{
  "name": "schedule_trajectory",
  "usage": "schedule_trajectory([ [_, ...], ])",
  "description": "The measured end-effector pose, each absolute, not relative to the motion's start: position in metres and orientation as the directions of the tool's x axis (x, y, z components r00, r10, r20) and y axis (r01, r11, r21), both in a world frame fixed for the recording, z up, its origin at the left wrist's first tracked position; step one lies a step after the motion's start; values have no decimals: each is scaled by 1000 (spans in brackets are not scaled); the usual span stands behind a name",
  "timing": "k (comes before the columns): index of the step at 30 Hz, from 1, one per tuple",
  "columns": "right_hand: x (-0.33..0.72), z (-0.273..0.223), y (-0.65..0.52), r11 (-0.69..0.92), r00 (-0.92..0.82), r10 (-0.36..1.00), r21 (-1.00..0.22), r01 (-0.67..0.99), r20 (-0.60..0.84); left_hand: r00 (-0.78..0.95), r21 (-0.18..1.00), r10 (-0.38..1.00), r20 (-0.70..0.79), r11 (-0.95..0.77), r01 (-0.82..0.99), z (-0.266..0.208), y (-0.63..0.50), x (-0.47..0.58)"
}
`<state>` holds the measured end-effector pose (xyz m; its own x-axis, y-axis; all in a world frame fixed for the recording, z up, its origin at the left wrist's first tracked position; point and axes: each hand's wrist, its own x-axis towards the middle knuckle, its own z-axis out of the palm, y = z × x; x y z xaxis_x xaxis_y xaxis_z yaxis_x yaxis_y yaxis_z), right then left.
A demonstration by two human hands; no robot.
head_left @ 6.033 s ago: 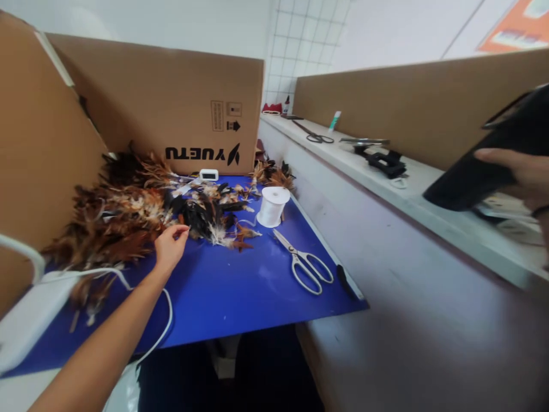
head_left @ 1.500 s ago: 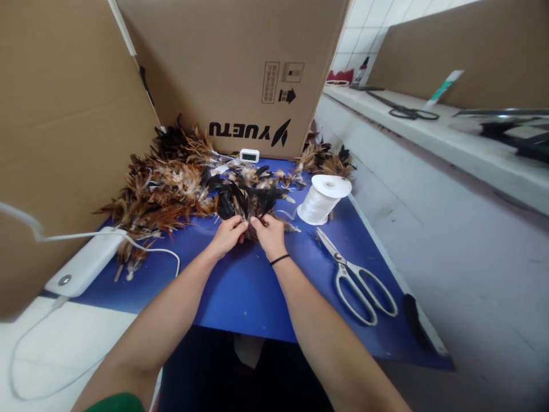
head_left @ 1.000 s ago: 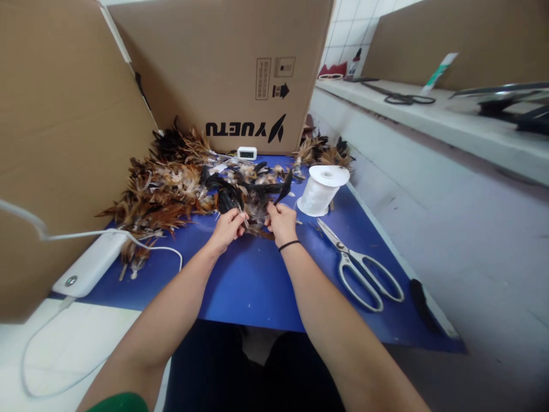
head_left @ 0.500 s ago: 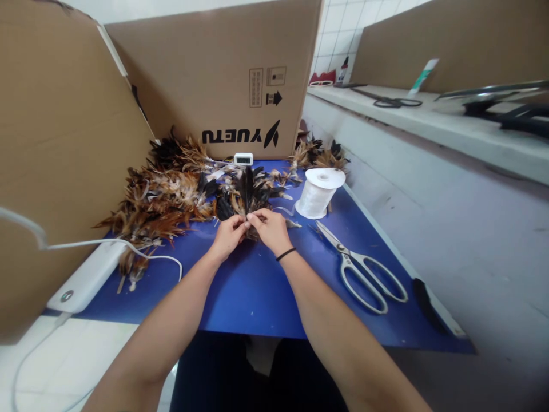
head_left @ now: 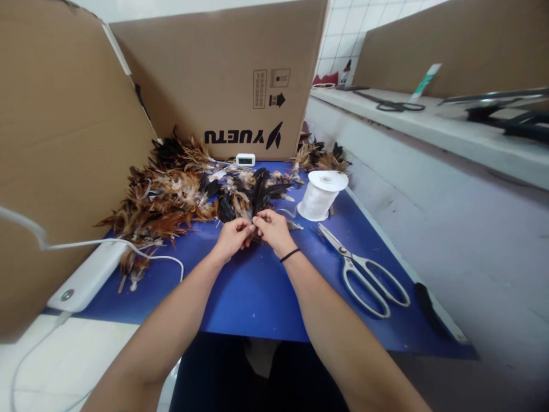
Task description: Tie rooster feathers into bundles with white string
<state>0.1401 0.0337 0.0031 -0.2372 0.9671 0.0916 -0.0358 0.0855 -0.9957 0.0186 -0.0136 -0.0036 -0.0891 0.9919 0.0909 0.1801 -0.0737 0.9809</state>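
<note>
My left hand [head_left: 233, 238] and right hand [head_left: 273, 230] pinch black feathers [head_left: 259, 193], apparently aligning them. The next move likely needs steady pressure.

Both hands [head_left: 234, 237] [head_left: 275, 232] pinch dark feathers [head_left: 259, 191] (by the base, seemingly).

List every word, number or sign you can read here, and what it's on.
"YUETU": cardboard box, upside down, beside a leaf-like logo.
Black arrow sign: same box, pointing right in the picture; its small marks are unreadable.
Framed label and box icon: same box, too small to read.
White digital display: digits too blurred.
Green-and-white tube: nothing legible.
</note>
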Motion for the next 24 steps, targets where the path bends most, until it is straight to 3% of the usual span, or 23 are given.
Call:
schedule_trajectory([
  [9,141,7,33,15,-222,974,-992,-122,42,-6,993,1000,25,-24,112,0,-15,21],
  [24,144,12,31,4,-212,977,-997,-80,21,-160,998,986,-53,49,-29,0,-12,21],
])
